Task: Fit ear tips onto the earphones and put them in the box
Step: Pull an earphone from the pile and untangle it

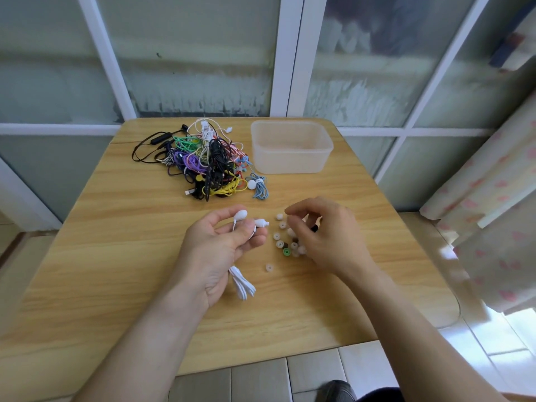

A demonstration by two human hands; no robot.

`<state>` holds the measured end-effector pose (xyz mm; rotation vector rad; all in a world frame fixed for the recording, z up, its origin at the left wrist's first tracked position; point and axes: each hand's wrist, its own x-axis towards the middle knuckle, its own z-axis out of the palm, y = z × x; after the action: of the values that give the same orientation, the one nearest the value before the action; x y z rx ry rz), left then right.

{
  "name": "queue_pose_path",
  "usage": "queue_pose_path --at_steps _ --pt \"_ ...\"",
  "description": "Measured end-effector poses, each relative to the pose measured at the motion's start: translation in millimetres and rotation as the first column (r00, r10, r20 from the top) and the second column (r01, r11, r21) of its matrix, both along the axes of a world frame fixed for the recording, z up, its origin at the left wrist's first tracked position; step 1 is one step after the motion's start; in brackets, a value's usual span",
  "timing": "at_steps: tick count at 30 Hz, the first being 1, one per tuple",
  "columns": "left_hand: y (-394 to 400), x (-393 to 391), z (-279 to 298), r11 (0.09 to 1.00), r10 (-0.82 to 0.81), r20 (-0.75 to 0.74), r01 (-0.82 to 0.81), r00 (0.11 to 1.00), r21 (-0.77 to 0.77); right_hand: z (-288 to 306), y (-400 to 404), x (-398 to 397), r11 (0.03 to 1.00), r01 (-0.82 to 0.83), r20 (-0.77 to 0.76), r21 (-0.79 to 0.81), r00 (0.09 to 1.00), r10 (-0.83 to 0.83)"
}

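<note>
Left hand (220, 245) gripping white earphones (246, 220), buds up. Right hand (322, 236), fingers curled, over scattered ear tips (285, 242); pinch unclear. Box (291, 146) far right on surface (116, 227).

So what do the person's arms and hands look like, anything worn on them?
Both forearms are bare as far as the frame shows, with no sleeves in view. The left hand and right hand wear no gloves, and no watch, bracelet or ring shows.
</note>
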<state>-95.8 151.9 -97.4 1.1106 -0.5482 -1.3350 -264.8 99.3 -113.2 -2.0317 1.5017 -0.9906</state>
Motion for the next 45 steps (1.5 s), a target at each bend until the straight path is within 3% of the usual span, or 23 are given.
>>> queue_pose_path --at_steps 2,4,7,10,18,24,30,45 --pt "0 -3 2 0.998 0.043 -0.024 -0.044 0.999 -0.050 6 6 3 0.992 -0.020 0.289 0.121 0.957 -0.016" --pt "-1 -6 4 0.989 0.076 -0.033 -0.079 0.997 -0.125 10 17 10 0.968 -0.098 0.549 0.230 0.835 -0.046" --pt "-1 -11 6 0.978 0.079 -0.038 -0.085 0.996 -0.189 10 31 23 0.923 -0.218 0.734 0.318 0.673 -0.094" --pt "0 -12 7 0.980 0.070 0.061 -0.058 0.996 -0.189 6 36 32 0.893 -0.306 0.824 0.331 0.554 -0.116" --pt "2 -14 5 0.973 0.047 0.165 -0.007 0.985 -0.230 9 39 33 0.908 -0.304 0.863 0.289 0.494 -0.109" --pt "2 -8 2 0.957 0.073 0.244 0.001 0.967 -0.289 11 35 23 0.861 -0.393 0.881 0.324 0.457 -0.123" --pt "2 -6 0 0.947 0.013 0.340 0.097 0.940 -0.305 12 31 14 0.838 -0.429 0.864 0.337 0.495 -0.094" --pt "0 5 6 0.938 -0.149 0.362 0.248 0.920 -0.243 10 28 4 0.826 -0.470 0.826 0.312 0.563 0.008"
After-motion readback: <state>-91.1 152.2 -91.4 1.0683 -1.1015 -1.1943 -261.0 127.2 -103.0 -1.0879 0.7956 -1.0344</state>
